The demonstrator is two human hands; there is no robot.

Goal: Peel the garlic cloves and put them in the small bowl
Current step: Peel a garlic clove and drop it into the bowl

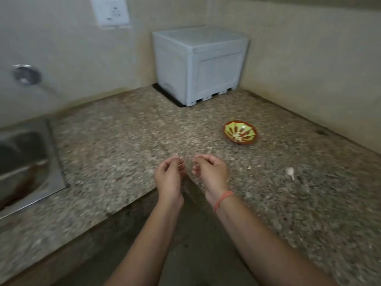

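Left hand (169,176), right hand (210,174): curled, contents unclear

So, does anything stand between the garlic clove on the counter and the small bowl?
Nothing visible does. The clove lies right of the right hand; only bare counter shows between it and the bowl. A small white scrap lies aside from that line.

I could read nothing: the switch plate (111,12) on the wall was too blurred, and the grey box (198,65) at the counter's back corner showed no lettering.
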